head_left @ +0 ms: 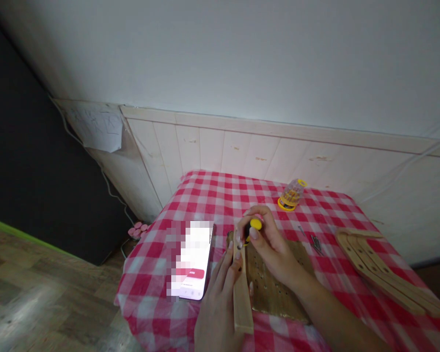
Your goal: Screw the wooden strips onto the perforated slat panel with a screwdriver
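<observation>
My right hand [267, 242] is closed round a screwdriver with a yellow and black handle [254, 226], its tip pointing down at the top of a light wooden slat [242, 298]. My left hand [220, 298] grips that slat from the left, fingers pressed along its side. The slat stands on edge against a brown wooden board with rows of small holes [275, 288]. All of it rests on a table with a red and white checked cloth [212, 200].
A phone with a lit screen [192, 261] lies left of my hands. A clear and yellow bit holder [292, 194] stands at the back. Loose screws [315, 243] lie to the right, beside a stack of curved wooden slats [381, 274]. Pink objects [137, 229] sit on the floor.
</observation>
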`<action>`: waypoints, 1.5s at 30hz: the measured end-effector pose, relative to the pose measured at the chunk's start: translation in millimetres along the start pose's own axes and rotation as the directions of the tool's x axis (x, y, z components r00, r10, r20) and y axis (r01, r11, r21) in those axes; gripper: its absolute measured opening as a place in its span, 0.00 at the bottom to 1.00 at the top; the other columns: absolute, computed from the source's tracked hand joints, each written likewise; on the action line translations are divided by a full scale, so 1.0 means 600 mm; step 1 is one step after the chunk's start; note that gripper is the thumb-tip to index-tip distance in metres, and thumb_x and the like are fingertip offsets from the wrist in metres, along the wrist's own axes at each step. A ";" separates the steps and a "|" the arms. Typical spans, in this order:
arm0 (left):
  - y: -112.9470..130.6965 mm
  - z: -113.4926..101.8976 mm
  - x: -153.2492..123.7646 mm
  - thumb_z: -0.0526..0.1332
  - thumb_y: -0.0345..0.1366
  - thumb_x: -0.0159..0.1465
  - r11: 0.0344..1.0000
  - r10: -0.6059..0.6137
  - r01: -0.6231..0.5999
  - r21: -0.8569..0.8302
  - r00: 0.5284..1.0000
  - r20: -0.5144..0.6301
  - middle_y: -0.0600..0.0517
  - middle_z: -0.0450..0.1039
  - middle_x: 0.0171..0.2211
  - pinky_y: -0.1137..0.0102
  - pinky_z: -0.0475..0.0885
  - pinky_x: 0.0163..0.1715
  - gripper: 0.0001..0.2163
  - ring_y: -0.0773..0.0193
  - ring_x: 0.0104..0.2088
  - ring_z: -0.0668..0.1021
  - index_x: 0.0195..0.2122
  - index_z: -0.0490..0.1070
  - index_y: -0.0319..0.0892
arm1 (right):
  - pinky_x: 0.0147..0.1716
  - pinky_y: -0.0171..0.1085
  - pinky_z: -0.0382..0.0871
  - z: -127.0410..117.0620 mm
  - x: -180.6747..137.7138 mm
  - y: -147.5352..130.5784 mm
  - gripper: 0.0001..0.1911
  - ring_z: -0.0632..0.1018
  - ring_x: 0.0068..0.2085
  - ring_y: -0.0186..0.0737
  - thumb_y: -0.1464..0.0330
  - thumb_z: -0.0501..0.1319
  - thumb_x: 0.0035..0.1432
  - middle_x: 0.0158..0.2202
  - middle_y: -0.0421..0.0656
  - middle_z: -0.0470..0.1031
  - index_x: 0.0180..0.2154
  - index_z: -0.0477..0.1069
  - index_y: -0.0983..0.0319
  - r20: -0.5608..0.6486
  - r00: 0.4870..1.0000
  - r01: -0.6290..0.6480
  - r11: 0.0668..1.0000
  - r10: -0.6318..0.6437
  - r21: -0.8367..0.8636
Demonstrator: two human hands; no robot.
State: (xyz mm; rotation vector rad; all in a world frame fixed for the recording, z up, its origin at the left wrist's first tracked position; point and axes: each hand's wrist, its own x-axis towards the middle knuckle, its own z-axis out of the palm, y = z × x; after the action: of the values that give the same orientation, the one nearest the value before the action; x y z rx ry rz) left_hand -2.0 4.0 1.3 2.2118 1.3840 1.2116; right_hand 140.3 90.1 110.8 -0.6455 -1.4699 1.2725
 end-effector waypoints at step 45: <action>0.006 -0.005 0.003 0.55 0.26 0.70 0.997 -0.061 0.061 -0.053 0.998 -0.002 0.42 0.68 0.70 0.51 0.79 0.62 0.29 0.49 0.69 0.73 0.72 0.60 0.47 | 0.38 0.42 0.65 0.004 -0.001 0.012 0.25 0.67 0.35 0.42 0.43 0.51 0.73 0.34 0.39 0.65 0.47 0.73 0.55 0.109 0.988 -0.129 0.964 0.106 0.232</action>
State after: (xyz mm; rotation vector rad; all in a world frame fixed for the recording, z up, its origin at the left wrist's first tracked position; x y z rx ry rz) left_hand -1.6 3.2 6.1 2.1166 1.3937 1.2173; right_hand 136.7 90.6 104.0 -0.5227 -1.3430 1.5641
